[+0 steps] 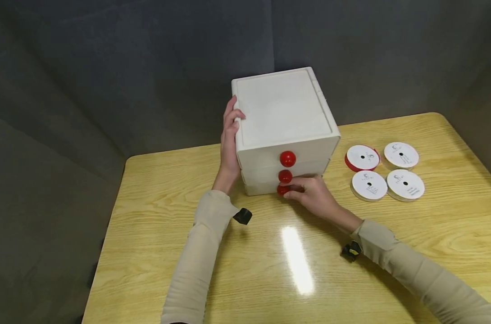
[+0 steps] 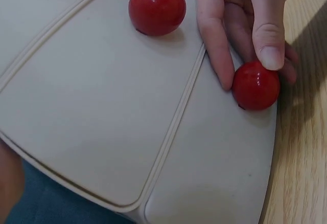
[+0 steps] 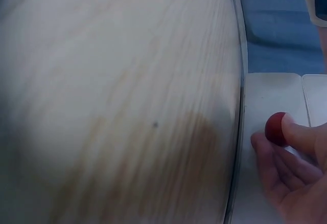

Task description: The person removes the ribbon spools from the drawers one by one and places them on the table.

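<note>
A white cabinet of three stacked drawers [image 1: 286, 108] stands at the back of the table, all its drawers closed. Each drawer front has a round red knob: the top knob [image 1: 288, 159], the middle knob [image 1: 285, 176] and the bottom knob [image 2: 255, 87]. My left hand [image 1: 230, 141] lies against the cabinet's left side, with fingertips over its top edge. With thumb and fingers, my right hand [image 1: 315, 196] pinches the bottom knob. The right wrist view shows the thumb against that red knob [image 3: 275, 129].
Several ribbon spools lie flat right of the cabinet, among them a spool with red ribbon [image 1: 363, 157] and a white-faced spool [image 1: 406, 184]. A dark curtain [image 1: 168, 67] hangs behind the wooden table [image 1: 160, 216]. Small black devices sit at both wrists.
</note>
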Motion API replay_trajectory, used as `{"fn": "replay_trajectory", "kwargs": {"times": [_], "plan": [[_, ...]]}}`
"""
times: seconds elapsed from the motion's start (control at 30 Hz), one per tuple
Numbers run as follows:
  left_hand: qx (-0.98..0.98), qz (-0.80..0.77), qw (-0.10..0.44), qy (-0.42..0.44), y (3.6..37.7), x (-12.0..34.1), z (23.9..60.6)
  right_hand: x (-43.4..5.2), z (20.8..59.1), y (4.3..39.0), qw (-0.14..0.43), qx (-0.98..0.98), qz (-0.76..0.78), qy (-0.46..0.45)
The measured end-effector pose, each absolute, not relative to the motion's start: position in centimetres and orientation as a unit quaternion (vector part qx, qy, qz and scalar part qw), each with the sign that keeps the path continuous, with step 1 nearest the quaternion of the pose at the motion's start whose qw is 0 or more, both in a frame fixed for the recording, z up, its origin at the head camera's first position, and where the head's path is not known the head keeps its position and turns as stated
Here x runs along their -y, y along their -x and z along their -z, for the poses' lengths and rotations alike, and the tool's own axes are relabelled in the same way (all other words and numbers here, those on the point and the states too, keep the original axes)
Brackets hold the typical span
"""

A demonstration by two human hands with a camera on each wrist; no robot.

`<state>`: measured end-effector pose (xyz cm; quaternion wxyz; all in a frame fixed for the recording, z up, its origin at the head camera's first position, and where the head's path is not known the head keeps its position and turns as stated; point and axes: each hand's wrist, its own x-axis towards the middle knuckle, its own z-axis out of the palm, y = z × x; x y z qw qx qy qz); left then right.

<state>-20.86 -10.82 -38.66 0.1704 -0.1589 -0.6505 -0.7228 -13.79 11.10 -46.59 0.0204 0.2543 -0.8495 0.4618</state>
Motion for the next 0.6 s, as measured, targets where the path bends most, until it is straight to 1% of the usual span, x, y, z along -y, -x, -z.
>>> {"fn": "replay_trajectory", "kwargs": {"times": [0.13, 0.27, 0.37, 0.47, 0.6], "plan": [[0.662, 0.712, 0.172, 0.160, 21.0, 11.2, 38.9, -11.4, 46.4, 14.0, 0.006, 0.856, -0.451, -0.253], [0.687, 0.688, 0.164, 0.165, 21.0, 11.5, 39.1, -12.1, 46.1, 13.9, -0.021, 0.862, -0.428, -0.270], [0.714, 0.665, 0.147, 0.163, 20.6, 12.0, 38.9, -13.0, 45.5, 13.5, -0.058, 0.865, -0.403, -0.294], [0.739, 0.647, 0.122, 0.139, 20.1, 12.9, 38.6, -14.3, 44.6, 13.2, -0.082, 0.869, -0.386, -0.299], [0.779, 0.611, 0.096, 0.100, 19.4, 14.2, 38.7, -16.8, 43.1, 13.6, -0.082, 0.881, -0.383, -0.265]]}}
